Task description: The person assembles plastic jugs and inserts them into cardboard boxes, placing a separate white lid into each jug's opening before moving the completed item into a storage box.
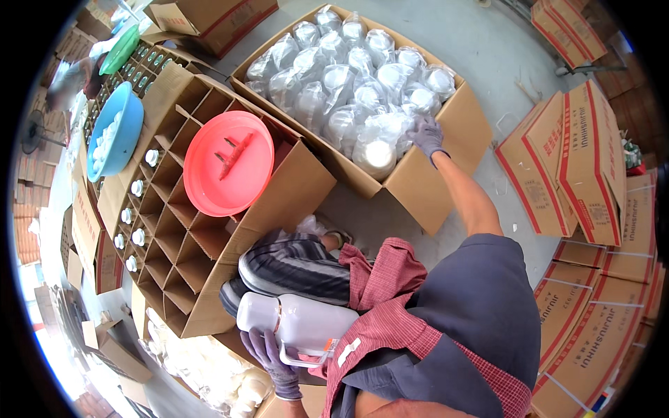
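Note:
Across my lap lies a pale lavender thermos jug with a side handle and a thin metallic band. My left hand, in a purple-grey work glove, is closed against its side near the handle. To the right, my gloved right hand reaches over the edge of an open carton. Its fingers are closed on the clear plastic bag of a wrapped item at the near right corner. Several such bagged items with round whitish ends stand packed in that carton; what is inside the plastic is hard to make out.
Left of me stands a divided carton with a red basin on top and white-capped bottles in some cells. Beyond are a blue basin and a green basin. Stacked cartons line the right.

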A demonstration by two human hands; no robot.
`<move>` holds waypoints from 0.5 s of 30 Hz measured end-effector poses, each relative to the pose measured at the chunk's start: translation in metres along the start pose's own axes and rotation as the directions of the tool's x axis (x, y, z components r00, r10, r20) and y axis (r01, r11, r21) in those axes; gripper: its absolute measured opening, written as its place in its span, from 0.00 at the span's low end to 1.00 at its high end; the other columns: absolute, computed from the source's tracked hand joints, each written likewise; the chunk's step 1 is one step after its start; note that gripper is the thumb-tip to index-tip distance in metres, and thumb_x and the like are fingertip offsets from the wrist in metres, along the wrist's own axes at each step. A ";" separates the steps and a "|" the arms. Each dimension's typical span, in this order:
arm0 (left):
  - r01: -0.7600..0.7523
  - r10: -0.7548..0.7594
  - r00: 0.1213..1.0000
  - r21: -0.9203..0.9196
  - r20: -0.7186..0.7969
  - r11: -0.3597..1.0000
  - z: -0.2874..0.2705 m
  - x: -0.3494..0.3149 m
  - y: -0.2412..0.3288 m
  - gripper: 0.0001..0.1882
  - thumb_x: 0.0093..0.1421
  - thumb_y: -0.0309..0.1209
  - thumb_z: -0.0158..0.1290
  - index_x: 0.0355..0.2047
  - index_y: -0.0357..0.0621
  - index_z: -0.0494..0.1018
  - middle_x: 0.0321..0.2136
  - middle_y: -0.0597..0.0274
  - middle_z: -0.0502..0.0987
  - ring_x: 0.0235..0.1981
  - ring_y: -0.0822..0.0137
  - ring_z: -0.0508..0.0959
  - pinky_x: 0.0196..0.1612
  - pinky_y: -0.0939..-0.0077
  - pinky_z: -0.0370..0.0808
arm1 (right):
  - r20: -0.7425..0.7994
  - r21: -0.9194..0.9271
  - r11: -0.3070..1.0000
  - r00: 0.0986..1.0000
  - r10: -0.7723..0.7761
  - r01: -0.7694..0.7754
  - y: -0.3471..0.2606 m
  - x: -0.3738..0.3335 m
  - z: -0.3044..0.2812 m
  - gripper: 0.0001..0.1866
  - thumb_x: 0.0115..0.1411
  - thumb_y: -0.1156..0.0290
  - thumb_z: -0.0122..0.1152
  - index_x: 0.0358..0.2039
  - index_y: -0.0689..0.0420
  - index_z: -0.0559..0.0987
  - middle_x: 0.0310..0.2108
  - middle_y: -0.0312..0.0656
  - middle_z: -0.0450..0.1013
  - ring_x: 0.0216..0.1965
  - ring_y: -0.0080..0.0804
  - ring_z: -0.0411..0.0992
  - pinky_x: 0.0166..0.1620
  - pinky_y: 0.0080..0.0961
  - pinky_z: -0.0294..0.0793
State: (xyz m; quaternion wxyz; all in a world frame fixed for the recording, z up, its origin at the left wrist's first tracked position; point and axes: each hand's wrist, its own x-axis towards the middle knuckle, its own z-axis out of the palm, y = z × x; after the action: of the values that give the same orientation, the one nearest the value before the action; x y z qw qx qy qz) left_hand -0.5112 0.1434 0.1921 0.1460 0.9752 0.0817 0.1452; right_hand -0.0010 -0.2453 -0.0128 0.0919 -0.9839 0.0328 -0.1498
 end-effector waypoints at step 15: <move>0.285 -0.534 0.798 -0.607 -0.279 0.742 -0.031 0.077 -0.043 0.24 0.71 0.31 0.32 0.61 0.27 0.58 0.61 0.45 0.63 0.64 0.55 0.63 0.66 0.65 0.57 | 0.089 0.981 0.193 0.918 -0.387 -0.013 -0.051 0.078 -0.187 0.17 0.62 0.71 0.55 0.52 0.59 0.72 0.46 0.44 0.74 0.49 0.33 0.71 0.50 0.26 0.72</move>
State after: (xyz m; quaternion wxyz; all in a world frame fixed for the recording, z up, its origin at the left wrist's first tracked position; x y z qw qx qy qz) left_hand -0.4527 0.2079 0.2273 0.4189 0.7919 0.2865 0.3396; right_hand 0.0188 -0.2348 0.1949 0.6690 -0.7143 -0.2050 0.0130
